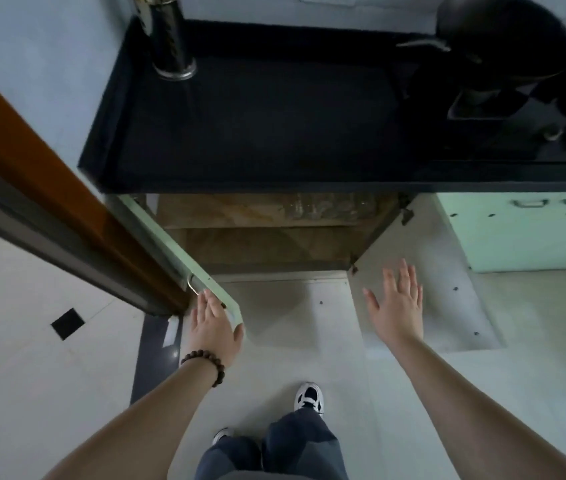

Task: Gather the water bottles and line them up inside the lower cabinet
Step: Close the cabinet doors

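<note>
The lower cabinet (267,251) stands open below a dark counter, with a brown floor inside. Several clear water bottles (323,207) show faintly in a row at its back, under the counter edge. My left hand (214,329) lies flat with straight fingers against the outer face of the left door (177,258), near its metal handle. My right hand (397,304) is spread flat against the inner face of the right door (430,271). Neither hand holds anything.
The black counter (257,126) carries a metal flask (167,39) at the back left and a dark wok on a stove (503,39) at the right. A brown door frame (49,188) runs along the left. My feet stand on the pale tiled floor (285,341).
</note>
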Demonstrator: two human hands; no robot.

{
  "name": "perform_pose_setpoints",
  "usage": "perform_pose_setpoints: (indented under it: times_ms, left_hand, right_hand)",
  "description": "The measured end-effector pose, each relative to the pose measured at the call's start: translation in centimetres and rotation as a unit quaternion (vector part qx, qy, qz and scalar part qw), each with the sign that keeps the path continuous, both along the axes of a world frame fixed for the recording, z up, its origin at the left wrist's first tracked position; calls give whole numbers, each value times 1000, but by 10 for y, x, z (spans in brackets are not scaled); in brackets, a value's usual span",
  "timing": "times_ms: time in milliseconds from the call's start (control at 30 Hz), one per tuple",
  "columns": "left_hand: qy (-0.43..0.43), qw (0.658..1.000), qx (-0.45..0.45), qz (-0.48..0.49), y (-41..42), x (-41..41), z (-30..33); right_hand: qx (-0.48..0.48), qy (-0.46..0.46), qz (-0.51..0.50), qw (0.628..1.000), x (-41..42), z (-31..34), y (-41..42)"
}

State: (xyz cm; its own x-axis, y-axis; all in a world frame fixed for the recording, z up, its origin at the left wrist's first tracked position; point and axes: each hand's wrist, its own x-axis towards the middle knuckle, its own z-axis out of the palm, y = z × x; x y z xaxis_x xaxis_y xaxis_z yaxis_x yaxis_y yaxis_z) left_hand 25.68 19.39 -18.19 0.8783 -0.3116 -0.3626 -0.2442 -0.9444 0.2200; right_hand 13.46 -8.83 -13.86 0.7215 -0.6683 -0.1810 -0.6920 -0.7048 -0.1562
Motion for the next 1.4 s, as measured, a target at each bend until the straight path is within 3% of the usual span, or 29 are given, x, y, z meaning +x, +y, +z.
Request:
perform_pose_setpoints:
  times_ms: [300,500,633,800,933,1200,1400]
  left_hand:
    - [10,1000,10,-24,-52,17,-10]
    - [13,1000,-10,-17,-71,24,-5]
    - [19,999,-23,-22,-70,24,-3]
    - [32,996,-64,-61,-47,27,-1]
    - [29,992,-33,-121,-22,26,-4]
    - [55,989,-38,-130,-35,45,-4]
    - [65,991,-59,-106,-68,67,-6]
  right_hand:
    - [-10,42,-128,991,-64,-5,-119]
    - [41,54,-161,985,-74,-13,-128]
    - [61,12,-144,988,-61,-13,-98]
    - [151,-29,-88,984,-33,-15,-28]
    - [224,-62,-80,969,2,-14,18]
    - [308,-118,-57,942,34,-16,51]
    - [324,-59,34,944,80,-25,27]
